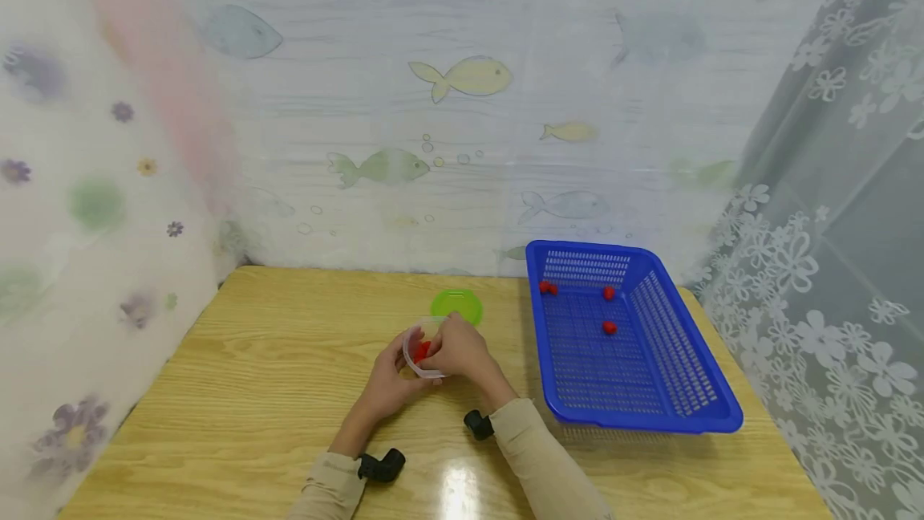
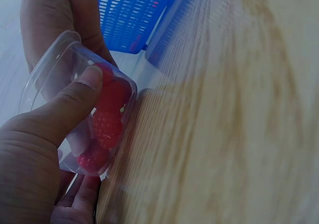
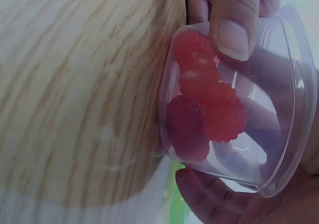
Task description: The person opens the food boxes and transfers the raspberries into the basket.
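Observation:
My left hand [image 1: 390, 383] grips a clear plastic tub [image 3: 274, 104], thumb on its near wall and fingers around the far side. Several red raspberries [image 2: 107, 127] lie together at the bottom of the tub. From the right, my right hand [image 1: 462, 350] reaches over the rim with its fingers bent down into the opening, fingertips right at the berries in the head view. Whether they pinch one I cannot tell. The tub is tilted, its mouth partly covered by the right hand.
A blue perforated basket [image 1: 546, 375] stands at the right of the wooden table [image 1: 238, 392], with a few red berries [image 1: 609, 327] inside. Behind the tub lies a green lid [image 1: 457, 305]. Patterned curtains [image 1: 462, 183] hang at the back and sides.

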`<state>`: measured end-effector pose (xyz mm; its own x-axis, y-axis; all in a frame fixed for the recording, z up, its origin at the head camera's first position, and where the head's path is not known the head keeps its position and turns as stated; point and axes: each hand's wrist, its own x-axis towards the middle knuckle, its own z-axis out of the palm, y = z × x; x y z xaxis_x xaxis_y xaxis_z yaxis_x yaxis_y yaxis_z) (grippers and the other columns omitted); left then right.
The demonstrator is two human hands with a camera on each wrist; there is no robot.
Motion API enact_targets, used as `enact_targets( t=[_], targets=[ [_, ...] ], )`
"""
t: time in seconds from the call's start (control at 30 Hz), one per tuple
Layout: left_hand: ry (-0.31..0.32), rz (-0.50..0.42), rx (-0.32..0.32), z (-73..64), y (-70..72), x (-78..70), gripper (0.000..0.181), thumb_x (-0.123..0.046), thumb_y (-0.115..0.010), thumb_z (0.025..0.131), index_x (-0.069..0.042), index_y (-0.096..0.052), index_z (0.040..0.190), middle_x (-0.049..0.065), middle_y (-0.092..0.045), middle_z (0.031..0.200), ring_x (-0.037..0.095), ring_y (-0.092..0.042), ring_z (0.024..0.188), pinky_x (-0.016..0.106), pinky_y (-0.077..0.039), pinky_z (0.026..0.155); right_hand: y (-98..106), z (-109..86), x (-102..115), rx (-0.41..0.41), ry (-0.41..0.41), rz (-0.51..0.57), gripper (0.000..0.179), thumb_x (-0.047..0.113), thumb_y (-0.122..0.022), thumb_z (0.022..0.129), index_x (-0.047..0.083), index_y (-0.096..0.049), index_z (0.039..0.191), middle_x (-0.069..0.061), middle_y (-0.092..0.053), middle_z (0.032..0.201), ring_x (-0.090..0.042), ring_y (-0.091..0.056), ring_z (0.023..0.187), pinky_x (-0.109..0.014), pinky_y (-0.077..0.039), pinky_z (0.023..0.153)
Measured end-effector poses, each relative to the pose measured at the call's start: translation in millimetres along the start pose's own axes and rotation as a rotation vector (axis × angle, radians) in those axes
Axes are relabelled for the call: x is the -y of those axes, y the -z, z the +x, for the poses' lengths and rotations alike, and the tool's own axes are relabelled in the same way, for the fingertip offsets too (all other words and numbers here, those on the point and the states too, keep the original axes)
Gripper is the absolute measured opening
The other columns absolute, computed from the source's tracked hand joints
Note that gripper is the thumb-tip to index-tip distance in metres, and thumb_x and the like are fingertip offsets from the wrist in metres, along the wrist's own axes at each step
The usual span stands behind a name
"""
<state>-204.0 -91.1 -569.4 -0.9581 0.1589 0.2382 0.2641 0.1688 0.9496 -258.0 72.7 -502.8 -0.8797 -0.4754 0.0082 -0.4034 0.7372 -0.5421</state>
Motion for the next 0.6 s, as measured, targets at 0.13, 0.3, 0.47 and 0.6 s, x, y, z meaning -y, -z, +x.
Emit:
enact_targets(
  t=[0.13, 0.3, 0.47, 0.6],
  targets=[
    [0.003, -0.004, 0.000, -0.5, 0.6, -0.1, 0.094, -0.007, -0.088, 0.080, 0.000, -0.034, 0.157, 0.023, -0.043, 0.156, 0.035, -0.039, 0.147, 0.046, -0.036, 0.117, -1.3, 1.0, 1.0, -0.002, -0.001, -0.010, 0.028, 0.023, -0.089, 0.076, 0.018, -0.074, 0.052, 0.001, -0.064, 0.080, -0.012, -0.052, 0.087, -0.021, -0.043, 0.057],
    [0.012, -0.003, 0.003, 0.0, 0.8, -0.2, 0.094, -0.007, -0.087, 0.080, -0.001, -0.034, 0.157, 0.022, -0.042, 0.156, 0.035, -0.038, 0.147, 0.045, -0.035, 0.118, -3.7, 0.5, -3.1, -0.045, 0.065, 0.041, 0.024, 0.021, -0.090, 0.074, 0.015, -0.076, 0.056, 0.003, -0.060, 0.077, -0.011, -0.049, 0.081, -0.021, -0.043, 0.062],
    [0.016, 0.003, -0.006, -0.5, 1.0, -0.7, 0.094, -0.009, -0.089, 0.079, -0.005, -0.036, 0.157, 0.020, -0.044, 0.156, 0.033, -0.040, 0.147, 0.044, -0.034, 0.119, -9.4, -1.3, -11.3, -0.074, 0.062, 0.207, 0.013, 0.021, -0.089, 0.076, 0.013, -0.080, 0.070, -0.004, -0.062, 0.101, -0.017, -0.057, 0.096, -0.026, -0.053, 0.075],
    [0.004, 0.005, -0.008, 0.2, 0.8, -0.9, 0.094, -0.011, -0.089, 0.079, -0.008, -0.037, 0.157, 0.018, -0.045, 0.155, 0.032, -0.041, 0.146, 0.044, -0.034, 0.119, -10.0, -3.4, -15.6, -0.081, 0.038, 0.386, 0.012, 0.020, -0.086, 0.081, 0.010, -0.081, 0.084, -0.011, -0.060, 0.125, -0.027, -0.059, 0.117, -0.036, -0.058, 0.089]
  ],
)
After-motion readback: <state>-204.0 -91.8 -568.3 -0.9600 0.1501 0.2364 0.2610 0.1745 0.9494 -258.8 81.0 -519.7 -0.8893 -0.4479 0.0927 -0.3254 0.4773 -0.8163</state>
